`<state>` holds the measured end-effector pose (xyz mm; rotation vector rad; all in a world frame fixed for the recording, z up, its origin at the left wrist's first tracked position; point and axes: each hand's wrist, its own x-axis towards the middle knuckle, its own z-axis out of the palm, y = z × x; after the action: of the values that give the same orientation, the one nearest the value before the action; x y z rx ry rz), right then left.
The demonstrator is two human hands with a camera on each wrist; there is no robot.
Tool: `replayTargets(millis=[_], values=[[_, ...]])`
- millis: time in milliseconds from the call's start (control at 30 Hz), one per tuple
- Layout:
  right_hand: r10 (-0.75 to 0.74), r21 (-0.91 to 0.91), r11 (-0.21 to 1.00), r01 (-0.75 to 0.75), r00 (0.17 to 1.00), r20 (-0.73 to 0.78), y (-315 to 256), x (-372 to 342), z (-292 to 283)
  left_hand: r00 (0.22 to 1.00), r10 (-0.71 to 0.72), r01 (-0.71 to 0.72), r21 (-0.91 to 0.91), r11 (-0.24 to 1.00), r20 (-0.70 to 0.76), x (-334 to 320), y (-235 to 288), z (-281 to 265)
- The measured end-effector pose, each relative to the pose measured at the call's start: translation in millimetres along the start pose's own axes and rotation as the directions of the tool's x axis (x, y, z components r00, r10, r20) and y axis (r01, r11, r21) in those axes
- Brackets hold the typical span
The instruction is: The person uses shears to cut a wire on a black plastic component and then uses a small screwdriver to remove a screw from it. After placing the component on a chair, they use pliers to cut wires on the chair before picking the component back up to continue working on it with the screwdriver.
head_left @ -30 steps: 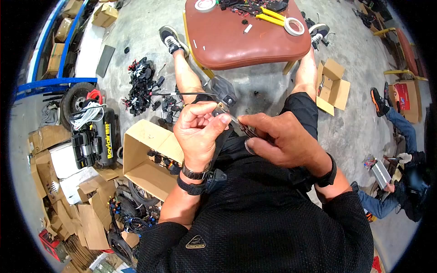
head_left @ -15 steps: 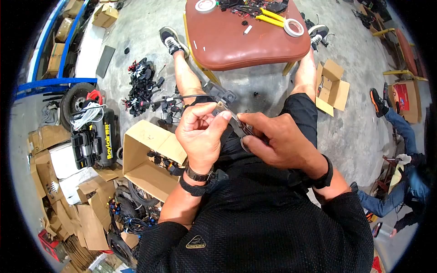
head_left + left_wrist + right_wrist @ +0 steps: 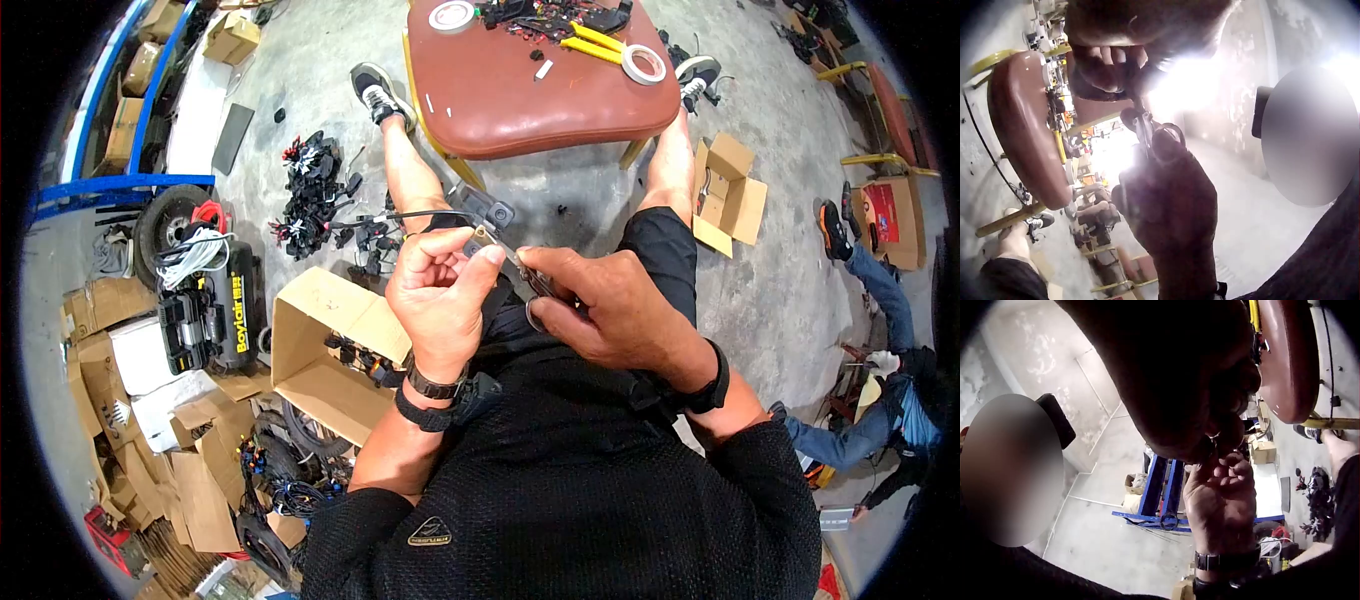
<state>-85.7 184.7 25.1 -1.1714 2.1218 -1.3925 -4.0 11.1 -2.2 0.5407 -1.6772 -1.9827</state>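
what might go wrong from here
The metal tool in the right grip could slip and nick the left grip, which is held close to it. The small part pinched in the left grip might drop, perhaps to the floor, since it is worked in midair.

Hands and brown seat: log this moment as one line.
left hand: pinches small part | right hand: holds scissors close to it | brown seat: yellow-handled tool, tape roll on top
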Motion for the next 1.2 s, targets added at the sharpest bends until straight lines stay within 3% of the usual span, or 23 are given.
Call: replayTargets(millis=[167, 233, 467, 567, 667, 767, 967, 1200], values=[[0.016, 0.063, 0.998, -0.018, 0.999, 0.033, -0.3, 0.6, -3.2, 0.999, 0.016, -0.016, 0.0, 1.0, 0.032, 0.7, -2.7, -5.9], [0.08, 0.147, 0.985, -0.091, 0.994, 0.076, -2.7, 1.0, -7.4, 0.997, 0.017, -0.017, -0.002, 1.0, 0.072, 0.1, -1.3, -8.4], [0.122, 0.328, 0.931, -0.159, 0.984, 0.131, -3.4, 3.9, -8.7, 0.989, 0.083, -0.069, -0.116, 0.991, 0.125, 1.2, -2.3, -9.9], [0.1, 0.28, 0.952, -0.123, 0.99, 0.095, -2.0, 2.4, -2.2, 0.989, 0.097, -0.085, -0.103, 0.991, 0.111, 2.3, -2.1, -10.1], [0.06, 0.062, 0.996, -0.065, 0.996, 0.07, -6.4, 5.4, -2.6, 0.995, 0.077, -0.074, -0.043, 0.996, 0.068, 0.6, 0.7, -6.8], [-0.008, -0.011, 1.0, 0.008, 1.0, 0.008, -3.6, 4.0, 2.8, 0.994, 0.096, -0.097, 0.03, 0.995, 0.043, 0.1, 0.2, -6.3], [-0.017, -0.007, 1.0, 0.017, 0.999, -0.032, -3.3, 4.1, 5.6, 0.998, 0.067, -0.067, -0.01, 0.998, 0.005, 2.1, 2.3, -0.7], [0.009, 0.065, 0.998, -0.011, 1.0, 0.027, -3.0, 6.0, -3.8, 0.996, 0.071, -0.069, -0.045, 0.997, 0.046, 3.9, 2.3, -4.5]])
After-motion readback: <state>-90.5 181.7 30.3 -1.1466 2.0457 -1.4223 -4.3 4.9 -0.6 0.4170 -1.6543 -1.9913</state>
